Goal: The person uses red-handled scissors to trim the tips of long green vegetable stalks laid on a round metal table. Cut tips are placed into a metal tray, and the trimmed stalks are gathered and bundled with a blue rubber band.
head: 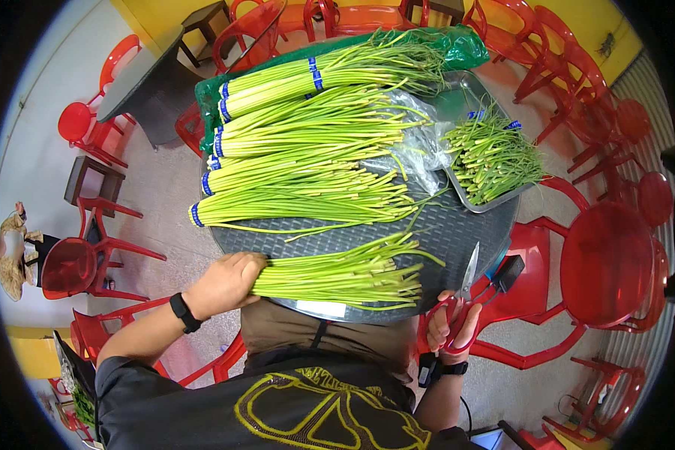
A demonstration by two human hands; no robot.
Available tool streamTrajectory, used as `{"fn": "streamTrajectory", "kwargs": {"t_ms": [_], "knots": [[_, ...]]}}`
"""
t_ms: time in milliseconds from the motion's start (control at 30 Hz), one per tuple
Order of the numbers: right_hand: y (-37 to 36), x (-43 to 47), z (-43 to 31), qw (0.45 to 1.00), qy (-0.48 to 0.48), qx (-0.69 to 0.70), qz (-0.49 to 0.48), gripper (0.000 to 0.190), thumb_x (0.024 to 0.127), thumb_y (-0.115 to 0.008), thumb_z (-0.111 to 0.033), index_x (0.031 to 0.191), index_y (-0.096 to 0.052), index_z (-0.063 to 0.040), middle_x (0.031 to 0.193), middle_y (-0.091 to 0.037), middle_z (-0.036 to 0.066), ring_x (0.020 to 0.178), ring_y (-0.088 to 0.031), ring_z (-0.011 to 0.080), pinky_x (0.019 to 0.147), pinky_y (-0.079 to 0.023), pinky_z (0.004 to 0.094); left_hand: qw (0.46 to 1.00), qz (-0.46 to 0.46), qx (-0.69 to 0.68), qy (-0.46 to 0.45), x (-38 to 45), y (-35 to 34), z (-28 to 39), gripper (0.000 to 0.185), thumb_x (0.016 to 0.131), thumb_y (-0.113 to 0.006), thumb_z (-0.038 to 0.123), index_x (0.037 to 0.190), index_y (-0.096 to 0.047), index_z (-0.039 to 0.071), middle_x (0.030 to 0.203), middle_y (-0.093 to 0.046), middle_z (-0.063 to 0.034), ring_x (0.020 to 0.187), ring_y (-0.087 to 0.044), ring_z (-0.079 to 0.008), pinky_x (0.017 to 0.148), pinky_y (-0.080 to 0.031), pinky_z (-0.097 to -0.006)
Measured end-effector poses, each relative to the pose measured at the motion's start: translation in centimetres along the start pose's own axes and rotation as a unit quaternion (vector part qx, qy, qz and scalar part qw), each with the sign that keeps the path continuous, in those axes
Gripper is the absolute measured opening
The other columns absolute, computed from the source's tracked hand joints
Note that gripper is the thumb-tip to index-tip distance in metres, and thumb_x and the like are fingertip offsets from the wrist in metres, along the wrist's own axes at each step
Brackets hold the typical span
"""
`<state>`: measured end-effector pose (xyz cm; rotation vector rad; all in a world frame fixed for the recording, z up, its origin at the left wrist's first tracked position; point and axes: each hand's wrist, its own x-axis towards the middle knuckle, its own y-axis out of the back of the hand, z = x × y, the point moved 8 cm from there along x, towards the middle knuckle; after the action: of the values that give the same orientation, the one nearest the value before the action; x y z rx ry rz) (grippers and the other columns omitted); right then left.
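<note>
My left hand (pixel 228 284) grips the left end of a bundle of long green stalks (pixel 337 275), which lies along the near edge of a dark round table (pixel 450 228). In my right hand (pixel 453 323) are red-handled scissors (pixel 470 273), their blades pointing away from me and looking closed. Several more bundles of stalks (pixel 309 135) lie side by side beyond, bound with blue tape at their left ends. A metal tray (pixel 478 207) at the table's right holds a heap of cut stalk tips (pixel 492 160). Crumpled clear plastic (pixel 419 143) lies between the bundles and the tray.
A green plastic sheet (pixel 467 48) lies under the far bundles. Red plastic chairs (pixel 607 264) stand around the table, one close at the right with a small black device (pixel 508 274). Another dark table (pixel 157 90) is at the far left. A person (pixel 19 253) is at the left edge.
</note>
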<state>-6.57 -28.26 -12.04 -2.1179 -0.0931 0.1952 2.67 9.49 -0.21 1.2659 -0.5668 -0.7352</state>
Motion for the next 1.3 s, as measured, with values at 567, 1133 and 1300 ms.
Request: {"fn": "streamTrajectory", "kwargs": {"t_ms": [567,1133,1300], "knots": [[-5.2,3.8,-2.8,0.889,-0.033,-0.406,0.209,0.051,0.106,-0.067,-0.042,0.135,-0.053,-0.003,0.069,-0.059,0.009,0.055,-0.061,0.0264,0.053,-0.053,0.0362,0.970,0.102,0.221,0.009,-2.4,14.9,-2.9,0.037,0.079,-0.070,0.005,0.114,-0.056,0.007,0.116,-0.070,-0.0098,0.101,-0.068,-0.0300,0.090,-0.053,-0.0444],[-8.6,7.6,-6.4,0.365,0.069,-0.905,0.210,0.034,0.095,-0.072,-0.012,0.124,-0.058,-0.001,0.113,-0.062,0.020,0.108,-0.061,0.0415,0.094,-0.053,0.0470,0.945,0.166,0.275,0.056,-9.1,18.0,-7.5,0.055,0.075,-0.076,-0.004,0.122,-0.050,0.007,0.125,-0.068,-0.0157,0.110,-0.068,-0.0382,0.096,-0.054,-0.0528],[-11.4,9.7,-4.7,0.358,0.122,-0.916,0.132,0.018,0.093,-0.068,-0.009,0.108,-0.064,-0.001,0.107,-0.061,0.017,0.103,-0.060,0.0373,0.091,-0.052,0.0459,0.937,0.178,0.285,0.092,-10.8,18.2,-9.1,0.053,0.075,-0.076,-0.003,0.121,-0.051,0.008,0.127,-0.069,-0.0148,0.111,-0.067,-0.0377,0.098,-0.053,-0.0518]]}}
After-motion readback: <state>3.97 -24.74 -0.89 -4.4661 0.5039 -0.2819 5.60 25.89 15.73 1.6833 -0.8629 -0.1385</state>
